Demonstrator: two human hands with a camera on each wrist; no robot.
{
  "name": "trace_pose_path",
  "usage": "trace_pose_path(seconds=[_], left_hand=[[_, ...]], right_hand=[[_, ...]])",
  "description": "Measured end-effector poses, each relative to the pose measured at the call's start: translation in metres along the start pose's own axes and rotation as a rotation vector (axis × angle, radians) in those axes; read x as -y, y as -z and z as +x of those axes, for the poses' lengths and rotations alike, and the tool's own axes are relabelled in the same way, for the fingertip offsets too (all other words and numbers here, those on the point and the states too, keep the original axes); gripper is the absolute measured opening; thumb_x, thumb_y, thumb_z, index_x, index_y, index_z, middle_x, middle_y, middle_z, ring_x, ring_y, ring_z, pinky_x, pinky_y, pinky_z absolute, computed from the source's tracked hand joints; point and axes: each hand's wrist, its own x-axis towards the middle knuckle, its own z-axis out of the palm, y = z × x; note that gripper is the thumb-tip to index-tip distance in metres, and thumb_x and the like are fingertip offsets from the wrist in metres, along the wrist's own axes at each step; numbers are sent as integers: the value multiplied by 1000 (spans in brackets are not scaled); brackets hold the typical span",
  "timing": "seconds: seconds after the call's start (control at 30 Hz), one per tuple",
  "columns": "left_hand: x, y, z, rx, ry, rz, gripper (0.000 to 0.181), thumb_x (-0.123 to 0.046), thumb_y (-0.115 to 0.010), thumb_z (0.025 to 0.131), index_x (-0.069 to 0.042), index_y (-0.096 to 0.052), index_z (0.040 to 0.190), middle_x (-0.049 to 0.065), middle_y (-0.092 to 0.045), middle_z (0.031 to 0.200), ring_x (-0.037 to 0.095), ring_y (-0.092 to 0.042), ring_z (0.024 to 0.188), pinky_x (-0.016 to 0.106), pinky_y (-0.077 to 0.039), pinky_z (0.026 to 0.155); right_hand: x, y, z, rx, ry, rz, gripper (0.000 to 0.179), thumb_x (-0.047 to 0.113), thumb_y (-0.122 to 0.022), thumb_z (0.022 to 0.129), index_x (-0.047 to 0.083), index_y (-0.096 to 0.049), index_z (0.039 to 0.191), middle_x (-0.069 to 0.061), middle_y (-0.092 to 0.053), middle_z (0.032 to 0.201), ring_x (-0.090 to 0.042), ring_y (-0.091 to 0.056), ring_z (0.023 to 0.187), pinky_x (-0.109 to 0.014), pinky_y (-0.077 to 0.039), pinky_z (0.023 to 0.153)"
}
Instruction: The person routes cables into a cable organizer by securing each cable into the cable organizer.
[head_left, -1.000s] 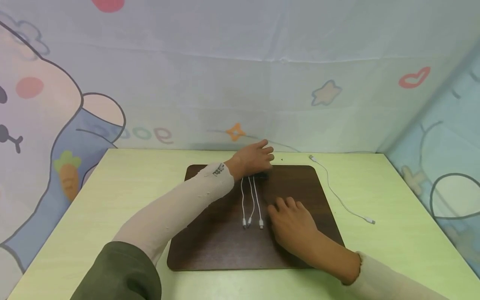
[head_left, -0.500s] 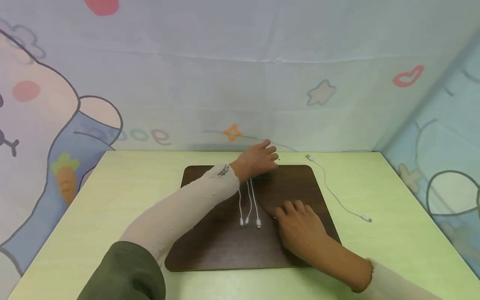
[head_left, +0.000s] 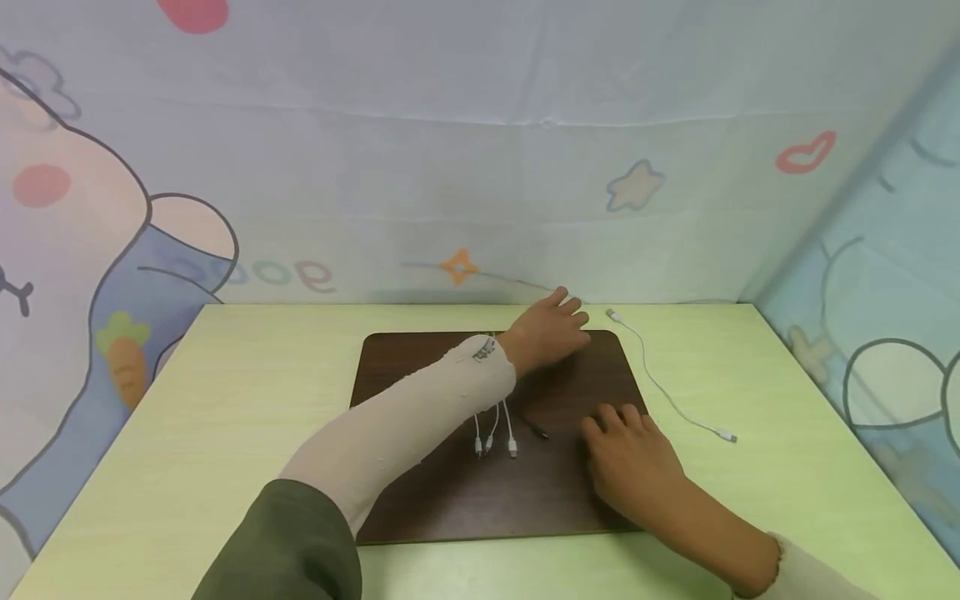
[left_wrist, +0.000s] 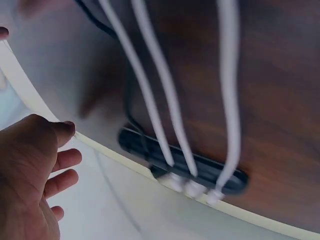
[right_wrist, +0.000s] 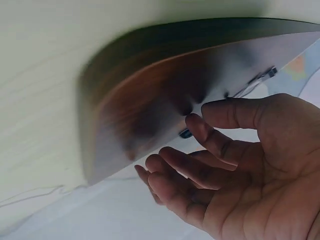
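My left hand (head_left: 551, 332) reaches over the far part of the dark brown board (head_left: 442, 500), fingers loosely spread with nothing in them. In the left wrist view a black oblong cable holder (left_wrist: 200, 170) lies beside that hand, with three white cables (left_wrist: 175, 105) and a black cable (left_wrist: 127, 90) running from it. In the head view their upper parts hide under my left forearm; the white plugs (head_left: 512, 448) and the black cable's end (head_left: 538, 432) lie on the board. My right hand (head_left: 637, 462) hovers over the board's right side, its fingers loosely bent and holding nothing.
A loose white cable (head_left: 660, 383) lies on the pale yellow-green table (head_left: 720, 508), right of the board. A cartoon-printed cloth (head_left: 420, 183) hangs behind the table and along its right side.
My left hand has moved right along the board's far part. The right hand has moved right, away from the black cable, whose end now shows on the board. The view has shifted slightly.
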Motion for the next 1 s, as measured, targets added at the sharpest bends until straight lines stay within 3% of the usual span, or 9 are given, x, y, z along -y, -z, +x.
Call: trace_pose_path(seconds=[0.17,0.2,0.4,0.63,0.83,1.0], left_hand=[[-13,7,13,-13,-29,-38,26,-27,-58,119,-32,-75,137,-8,-70,143,21,-56,143,45,-34,132],[-15,16,10,-7,-39,-41,27,-26,-57,119,-33,-74,139,-8,-69,146,21,-55,146,45,-34,132],[-32,21,24,-44,-64,-37,26,-28,-56,119,-34,-78,132,-9,-69,146,19,-56,148,43,-36,131],[-48,28,37,-47,-81,-18,29,-32,-53,121,-39,-74,140,-12,-67,147,16,-56,143,42,-35,132],[-60,35,44,-60,-98,5,30,-31,-49,122,-40,-73,136,-13,-67,141,15,-57,135,39,-37,125],[-66,40,50,-77,-90,16,30,-31,-51,121,-41,-76,132,-14,-67,138,14,-58,133,39,-36,126]], right_hand=[[-17,-5,-5,-30,-41,6,25,11,-86,93,5,-70,112,-16,-70,118,-41,-67,109,-53,-62,90],[-21,-6,-6,-44,-47,6,25,10,-87,92,5,-70,110,-16,-70,116,-42,-67,108,-53,-62,89],[-43,-14,-10,-106,-90,12,20,7,-84,91,3,-66,101,-19,-72,109,-46,-68,107,-56,-61,85],[-69,-17,-11,-67,-183,48,13,5,-77,97,-1,-66,100,-25,-73,118,-51,-66,105,-59,-58,80],[-79,-20,-10,-16,-236,50,15,7,-74,99,-6,-66,104,-30,-71,125,-55,-65,108,-61,-58,82],[-82,-19,-9,-15,-256,28,19,6,-73,98,-2,-62,85,-26,-67,106,-51,-63,97,-55,-55,72]])
